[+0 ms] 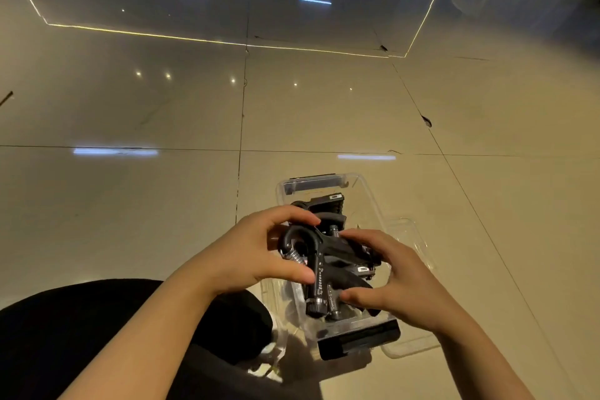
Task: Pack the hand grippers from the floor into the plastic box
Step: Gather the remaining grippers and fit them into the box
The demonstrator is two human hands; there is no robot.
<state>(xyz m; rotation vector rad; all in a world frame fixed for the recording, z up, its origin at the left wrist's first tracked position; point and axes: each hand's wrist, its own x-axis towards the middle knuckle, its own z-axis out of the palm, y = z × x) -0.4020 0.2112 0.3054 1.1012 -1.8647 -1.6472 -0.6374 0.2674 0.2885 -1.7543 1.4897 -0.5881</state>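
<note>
Both hands held the top hand gripper (319, 265) over the clear plastic box (367, 201) on the tiled floor (130, 204): left hand (259, 253) fingers curled round its spring end, right hand (399, 286) fingers gripping its handles

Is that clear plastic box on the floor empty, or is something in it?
Not empty. The plastic box already holds several black hand grippers, and both hands are at another one over it.

Hands (324, 263) hide lower hand grippers (328, 204) in plastic box (357, 182).
</note>
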